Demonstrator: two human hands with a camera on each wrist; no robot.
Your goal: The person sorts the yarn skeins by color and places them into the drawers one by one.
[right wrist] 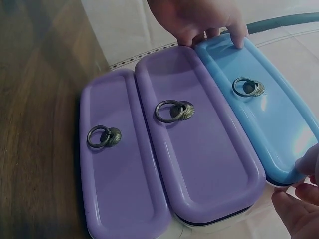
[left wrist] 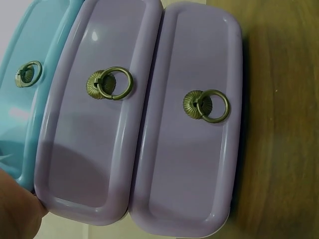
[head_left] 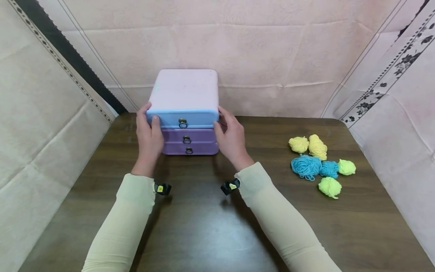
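A small drawer cabinet with a white top (head_left: 185, 88) stands at the back of the table, its front facing me. Its uppermost drawer (head_left: 200, 119) is blue; below it sit two purple drawers (head_left: 173, 135), each with a brass ring pull (left wrist: 207, 106). My left hand (head_left: 148, 138) grips the blue tier at its left end, thumb on the front. At the opposite end my right hand (head_left: 232, 138) holds the same tier, its thumb on the front corner and the other fingers around the side. In the right wrist view, both hands flank the blue front (right wrist: 271, 107).
Right of the cabinet lie several yarn balls: yellow yarn (head_left: 317, 147), blue yarn (head_left: 306, 167) and light green yarn (head_left: 330, 187). Behind the brown wooden table (head_left: 197, 226) hangs a pale cloth (head_left: 255, 56), with more cloth at both sides.
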